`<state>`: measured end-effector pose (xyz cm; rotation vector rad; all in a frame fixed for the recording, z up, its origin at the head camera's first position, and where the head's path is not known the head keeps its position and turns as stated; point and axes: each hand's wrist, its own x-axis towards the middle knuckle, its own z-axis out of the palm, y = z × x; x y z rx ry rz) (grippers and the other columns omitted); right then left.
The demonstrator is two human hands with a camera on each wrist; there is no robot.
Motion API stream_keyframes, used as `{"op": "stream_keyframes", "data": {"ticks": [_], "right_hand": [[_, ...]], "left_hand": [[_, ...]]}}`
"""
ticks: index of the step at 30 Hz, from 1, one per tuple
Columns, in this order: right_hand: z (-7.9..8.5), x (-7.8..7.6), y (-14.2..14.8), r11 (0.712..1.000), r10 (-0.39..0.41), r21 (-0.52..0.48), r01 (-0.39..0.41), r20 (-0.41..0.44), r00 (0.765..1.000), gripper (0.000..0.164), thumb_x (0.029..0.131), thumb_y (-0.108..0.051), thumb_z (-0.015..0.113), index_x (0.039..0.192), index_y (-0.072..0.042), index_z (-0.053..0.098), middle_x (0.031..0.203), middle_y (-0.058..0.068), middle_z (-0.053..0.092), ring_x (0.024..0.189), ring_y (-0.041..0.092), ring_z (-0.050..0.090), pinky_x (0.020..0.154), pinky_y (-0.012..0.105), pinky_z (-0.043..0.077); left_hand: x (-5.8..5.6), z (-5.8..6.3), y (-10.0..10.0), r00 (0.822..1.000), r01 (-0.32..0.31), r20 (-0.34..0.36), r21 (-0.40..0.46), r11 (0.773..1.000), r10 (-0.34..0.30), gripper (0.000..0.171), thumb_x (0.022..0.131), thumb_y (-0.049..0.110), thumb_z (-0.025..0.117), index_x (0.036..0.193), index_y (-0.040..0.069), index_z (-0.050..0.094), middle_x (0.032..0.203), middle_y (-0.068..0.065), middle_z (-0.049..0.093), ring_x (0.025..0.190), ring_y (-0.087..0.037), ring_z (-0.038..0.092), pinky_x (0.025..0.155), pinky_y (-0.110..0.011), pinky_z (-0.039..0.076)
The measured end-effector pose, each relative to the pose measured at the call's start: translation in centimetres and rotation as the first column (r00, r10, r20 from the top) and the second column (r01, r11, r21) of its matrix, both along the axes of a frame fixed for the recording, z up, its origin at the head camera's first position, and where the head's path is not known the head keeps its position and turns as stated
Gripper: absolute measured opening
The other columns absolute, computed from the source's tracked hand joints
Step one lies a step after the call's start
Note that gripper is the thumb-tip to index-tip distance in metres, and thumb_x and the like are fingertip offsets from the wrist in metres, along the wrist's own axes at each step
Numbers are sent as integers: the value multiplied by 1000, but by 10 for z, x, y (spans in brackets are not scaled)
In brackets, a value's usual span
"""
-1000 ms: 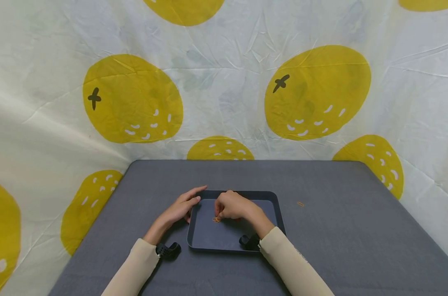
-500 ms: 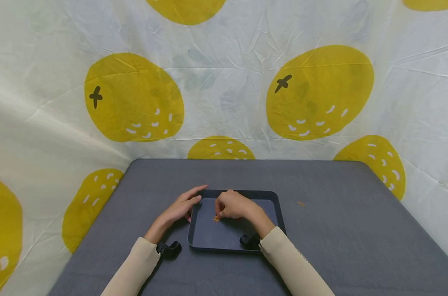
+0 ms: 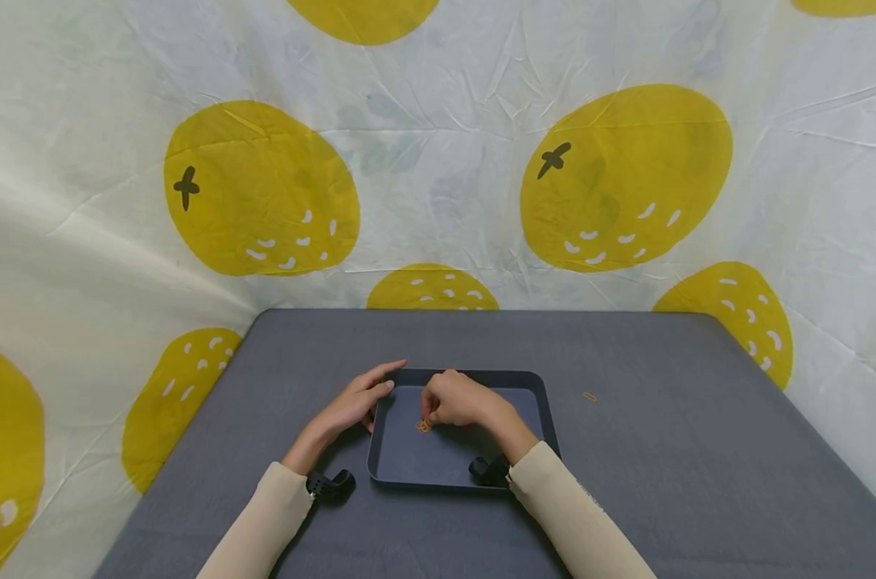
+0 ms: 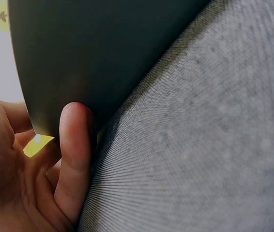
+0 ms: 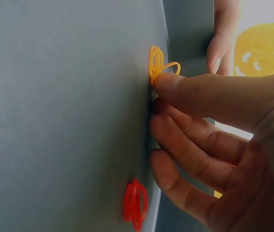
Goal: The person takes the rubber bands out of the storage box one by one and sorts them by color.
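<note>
One dark tray (image 3: 401, 465) sits on one grey table (image 3: 698, 450), holding two small bunches of bands, an orange bunch (image 5: 155, 63) and a red bunch (image 5: 135, 205), loops too overlapped to count; one orange loop (image 3: 589, 396) lies on the table, right of the tray. My right hand (image 3: 458, 400) pinches the orange bunch, with the red bunch beneath it. My left hand (image 3: 349, 405), fingers extended, touches the tray's left side.

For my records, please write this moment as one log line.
left hand: against tray; right hand: pinching orange bands in tray; red bands: in tray; lone orange band: on table, right of tray
</note>
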<state>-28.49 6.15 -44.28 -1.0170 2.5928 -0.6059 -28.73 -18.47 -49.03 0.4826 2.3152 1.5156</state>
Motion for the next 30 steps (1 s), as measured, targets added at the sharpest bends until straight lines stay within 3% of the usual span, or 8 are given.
{"op": "stream_keyframes", "data": {"ticks": [6, 11, 13, 14, 18, 21, 26, 30], "right_hand": [[1, 1, -1, 1000, 7, -2, -7, -15, 1000, 19, 94, -7, 72, 81, -19, 77, 78, -7, 72, 54, 10, 56, 52, 24, 47], [4, 1, 0, 1000, 17, -12, -18, -14, 1000, 19, 94, -6, 72, 80, -18, 78, 77, -8, 72, 55, 9, 56, 52, 23, 48], [5, 1, 1, 1000, 20, -20, -20, -6, 1000, 19, 94, -7, 72, 80, -18, 78, 77, -8, 72, 56, 8, 56, 52, 23, 48], [5, 1, 1, 999, 21, -25, -21, -2, 1000, 19, 94, -7, 73, 80, -18, 78, 77, -8, 72, 56, 8, 56, 53, 23, 48], [9, 1, 4, 999, 20, -47, -20, 13, 1000, 18, 94, -7, 73, 82, -17, 80, 78, -7, 73, 57, 9, 57, 53, 24, 49], [13, 2, 6, 998, 12, -57, -10, 27, 1000, 17, 95, -7, 73, 83, -17, 80, 79, -6, 74, 56, 10, 58, 53, 25, 49], [19, 3, 9, 998, -21, -61, 24, 57, 998, 18, 96, -9, 72, 83, -18, 79, 81, -4, 76, 51, 13, 59, 52, 28, 52], [22, 3, 12, 997, -29, -65, 31, 36, 999, 17, 95, -10, 74, 81, -19, 78, 81, -8, 75, 60, 10, 62, 60, 28, 55]], "left_hand": [[0, 0, 0, 1000, -1, 0, -2, 1000, 1, 49, 112, 30, 45, 161, 30, 39, 109, -24, 53, 53, -16, 49, 49, -38, 57], [0, -1, 0, 1000, -1, 8, 7, 1000, 1, 49, 112, 30, 45, 161, 30, 39, 134, -28, 52, 53, -16, 50, 48, -37, 56], [0, -1, 0, 1000, -2, 9, 6, 1000, 2, 49, 112, 30, 45, 161, 30, 39, 132, -29, 52, 53, -16, 50, 48, -37, 56], [0, -1, 0, 1000, -3, 9, 8, 1000, 3, 49, 112, 30, 45, 161, 29, 39, 130, -27, 54, 53, -16, 51, 48, -37, 56], [0, 0, 1, 1000, 0, 9, 1, 1000, 0, 50, 112, 30, 45, 161, 28, 38, 91, -19, 52, 51, -16, 49, 48, -37, 56], [0, 0, 2, 1000, 3, 5, -3, 1000, -3, 50, 112, 30, 45, 161, 27, 38, 86, -13, 51, 52, -15, 48, 48, -38, 57], [0, 0, 1, 1000, -2, -2, 2, 1000, 2, 49, 112, 30, 45, 161, 28, 39, 108, -21, 55, 54, -15, 46, 48, -38, 57], [0, 0, 1, 1000, -2, 3, 5, 1000, 2, 49, 112, 31, 45, 161, 29, 39, 123, -25, 55, 55, -15, 47, 49, -39, 57]]}}
